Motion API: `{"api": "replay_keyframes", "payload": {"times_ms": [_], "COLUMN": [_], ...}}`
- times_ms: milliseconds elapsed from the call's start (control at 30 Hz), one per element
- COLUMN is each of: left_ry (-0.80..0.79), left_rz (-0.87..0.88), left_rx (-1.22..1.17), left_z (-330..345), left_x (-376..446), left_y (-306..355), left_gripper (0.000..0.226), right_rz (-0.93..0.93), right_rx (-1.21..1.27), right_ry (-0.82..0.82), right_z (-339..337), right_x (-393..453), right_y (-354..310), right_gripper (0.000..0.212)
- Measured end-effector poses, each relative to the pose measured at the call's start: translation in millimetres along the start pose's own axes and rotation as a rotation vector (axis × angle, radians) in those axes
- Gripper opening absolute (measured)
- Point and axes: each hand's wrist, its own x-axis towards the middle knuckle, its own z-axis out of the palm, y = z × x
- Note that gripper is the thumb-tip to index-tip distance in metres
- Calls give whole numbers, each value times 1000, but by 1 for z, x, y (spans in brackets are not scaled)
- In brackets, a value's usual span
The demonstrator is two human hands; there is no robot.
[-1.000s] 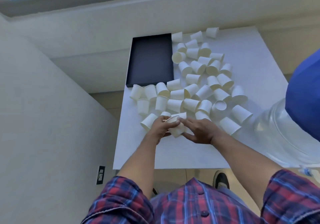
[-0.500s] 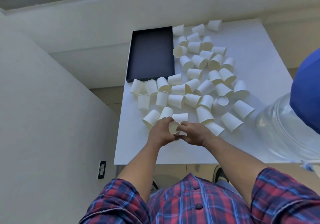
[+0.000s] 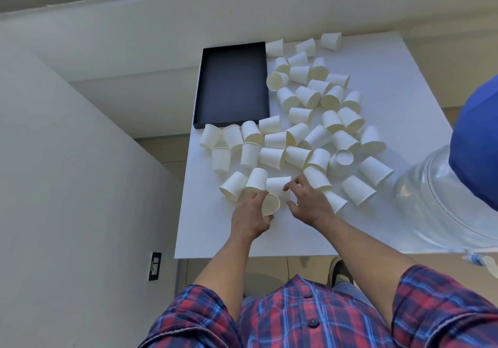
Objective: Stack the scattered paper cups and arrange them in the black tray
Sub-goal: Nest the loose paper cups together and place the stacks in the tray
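Right hand off held cup; water jug right.

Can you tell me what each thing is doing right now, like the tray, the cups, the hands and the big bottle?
Black tray: open, no cups in it.
Loose paper cups: mostly on their sides on the white table, unstacked.
Held cup: gripped by the left hand, mouth toward the camera.
Right hand: fingers spread, reaching for a lying cup.
Water bottle: clear, blue cap, lying at the table's right edge.
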Motion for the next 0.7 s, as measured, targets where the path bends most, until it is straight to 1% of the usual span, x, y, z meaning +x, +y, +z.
{"api": "replay_keyframes", "payload": {"times_ms": [100,167,233,300,367,433,500,567,633,700], "left_ry": [-32,-46,-53,-45,-35,-25,-15,-12,-13,-18], "left_rz": [-6,-14,-18,-21,-37,-61,-79,-90,-98,-102], "left_rx": [-4,-16,-21,-21,-29,-45,-60,-82,-100,-112], "left_z": [1,2,2,2,1,0,0,-1,-1,-1], "left_x": [3,4,4,4,4,3,3,3,4,4], "left_y": [7,10,11,8,4,-1,-3,-4,-3,0], "left_gripper": [74,74,72,70,70,72,74,75,76,78], "right_rz": [158,217,251,297,341,372,371,330,269,217], "right_rx": [141,283,391,481,530,566,623,678,760,848], "right_ry": [-53,-83,-85,-40,52,155,240,297,339,348], "right_z": [4,8,11,11,7,1,-7,-14,-21,-24], "right_x": [6,9,9,7,5,3,3,3,4,6], "right_y": [-3,-4,-3,-3,-2,-1,-2,-5,-10,-17], "right_gripper": [36,42,40,29,18,18,23,28,28,29]}}
